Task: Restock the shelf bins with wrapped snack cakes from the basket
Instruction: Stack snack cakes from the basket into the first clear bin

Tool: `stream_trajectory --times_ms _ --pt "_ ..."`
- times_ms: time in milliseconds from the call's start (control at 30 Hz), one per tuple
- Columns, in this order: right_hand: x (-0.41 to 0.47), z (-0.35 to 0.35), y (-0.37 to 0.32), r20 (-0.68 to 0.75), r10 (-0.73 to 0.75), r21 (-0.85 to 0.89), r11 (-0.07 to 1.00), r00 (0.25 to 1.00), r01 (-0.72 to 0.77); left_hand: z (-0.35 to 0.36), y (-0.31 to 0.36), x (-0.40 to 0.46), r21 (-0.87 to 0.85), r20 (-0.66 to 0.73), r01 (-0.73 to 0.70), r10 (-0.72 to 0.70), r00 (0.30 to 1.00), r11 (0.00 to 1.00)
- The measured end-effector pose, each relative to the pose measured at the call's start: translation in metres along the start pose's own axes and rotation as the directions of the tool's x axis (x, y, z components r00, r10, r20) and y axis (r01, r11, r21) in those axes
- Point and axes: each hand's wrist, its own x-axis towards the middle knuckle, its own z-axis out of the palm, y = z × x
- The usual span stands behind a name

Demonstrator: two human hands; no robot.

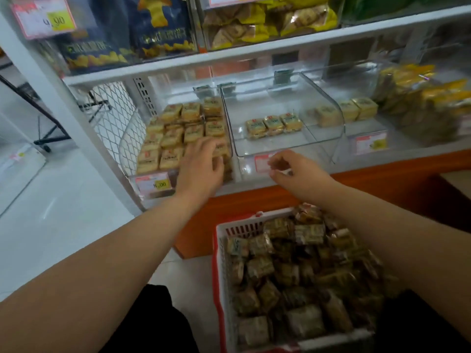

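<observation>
resting flat, fingers relaxed and gripping nothing, the left hand (pixel 201 166) presses the packed cakes in the left bin (pixel 153 186); a shove could spill the front row. the right hand (pixel 288 171), loosely curled and empty, hovers before the sparse middle bin (pixel 239 149). remaining snack cakes (pixel 293 273) lie below in the basket (pixel 220 253).
</observation>
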Motion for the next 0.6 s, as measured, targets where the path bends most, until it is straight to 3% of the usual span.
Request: stream_trajectory --times_ms 100,200,267,433,600 --pt "-0.021 -0.004 0.024 0.136 0.111 -0.087 0.991 0.985 -0.099 0.029 0.026 -0.048 -0.1 0.223 -0.031 0.052 0.973 0.995" --pt "-0.041 -0.005 0.05 0.308 0.271 -0.312 0.934 0.912 -0.172 0.059 0.038 -0.094 -0.101 0.499 -0.026 0.073 0.864 0.995" --pt "-0.055 -0.003 0.066 0.397 0.348 -0.465 0.874 0.849 -0.14 0.075 0.042 -0.117 -0.124 0.628 -0.039 0.109 0.771 0.991" --pt "-0.094 0.009 0.098 0.577 0.442 -0.648 0.76 0.687 0.056 0.103 0.056 -0.141 -0.124 0.786 -0.066 0.138 0.603 0.99" --pt "-0.119 0.031 0.113 0.664 0.39 -0.586 0.802 0.638 0.119 0.115 0.065 -0.146 -0.133 0.87 -0.082 0.156 0.468 0.988"
